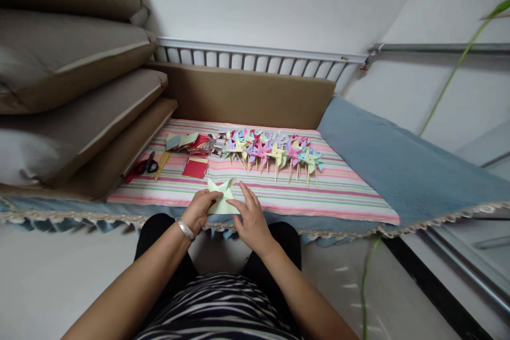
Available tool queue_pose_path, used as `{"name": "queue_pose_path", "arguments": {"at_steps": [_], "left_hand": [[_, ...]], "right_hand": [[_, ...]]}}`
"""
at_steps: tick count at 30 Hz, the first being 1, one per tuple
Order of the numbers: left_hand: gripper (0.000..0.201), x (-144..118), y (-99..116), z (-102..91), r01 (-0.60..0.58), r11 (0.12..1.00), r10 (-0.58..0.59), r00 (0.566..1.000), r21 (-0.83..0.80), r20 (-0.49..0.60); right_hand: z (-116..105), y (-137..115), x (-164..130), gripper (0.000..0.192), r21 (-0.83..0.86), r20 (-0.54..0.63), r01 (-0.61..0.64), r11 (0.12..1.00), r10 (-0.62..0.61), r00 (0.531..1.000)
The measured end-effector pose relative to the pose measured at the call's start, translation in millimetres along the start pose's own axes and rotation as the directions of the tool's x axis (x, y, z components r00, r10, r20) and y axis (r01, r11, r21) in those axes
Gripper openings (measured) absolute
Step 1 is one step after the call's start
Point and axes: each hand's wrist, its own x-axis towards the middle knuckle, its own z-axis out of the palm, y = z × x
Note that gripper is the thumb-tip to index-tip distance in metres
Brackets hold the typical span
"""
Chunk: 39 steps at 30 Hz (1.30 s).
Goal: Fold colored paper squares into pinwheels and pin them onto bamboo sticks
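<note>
A pale green paper pinwheel (218, 206), partly folded, is held up over the near edge of the striped cloth. My left hand (201, 208) grips it from the left, the thumb pressed near its middle. At its right side my right hand (251, 218) holds the paper between thumb and fingers, by a curled corner. Just beyond lies a small stack of red paper squares (195, 168). Many finished pinwheels (274, 151) in several colours, on wooden sticks, lie grouped to the right of the stack.
More cut paper (181, 141), loose wooden sticks (162, 163) and black-handled scissors (146, 164) lie at the left on the striped cloth (239, 191). Stacked grey-brown cushions (79, 95) rise at the left. A brown board-like cushion (247, 93) stands along the back, before a white radiator (263, 58).
</note>
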Motion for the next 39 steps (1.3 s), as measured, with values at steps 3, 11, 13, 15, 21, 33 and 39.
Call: {"name": "queue_pose_path", "arguments": {"at_steps": [3,11,13,15,21,33,39], "left_hand": [[0.022,-1,0,0.5,-0.003,1.000,0.003,1.000,0.025,0.013],[0.018,6,-4,-4.6,-0.042,0.995,0.040,0.999,0.085,0.016],[0.018,9,-6,-6.0,-0.045,0.994,0.045,0.999,0.103,0.011],[0.020,11,-8,-7.1,-0.049,0.992,0.048,0.999,0.115,0.009],[0.021,13,-9,-8.0,-0.049,0.987,0.045,0.999,0.153,0.031],[0.018,6,-10,-3.5,-0.031,0.983,0.004,0.989,0.181,0.146],[0.019,6,-11,-1.1,-0.037,0.985,0.011,0.988,0.168,0.152]], "right_hand": [[6,4,1,0.027,-0.044,-0.073,0.001,0.999,-0.005,0.997],[2,9,1,0.015,0.001,-0.127,-0.024,1.000,0.024,0.992],[1,11,1,0.014,0.039,-0.118,-0.044,0.998,0.048,0.992],[0,13,3,0.014,0.086,-0.104,-0.068,0.994,0.076,0.992],[-3,9,8,0.010,0.231,-0.074,-0.147,0.962,0.168,0.983],[-6,10,18,0.005,0.290,-0.069,-0.243,0.926,0.273,0.959],[-5,13,17,0.004,0.285,-0.058,-0.217,0.934,0.243,0.968]]}}
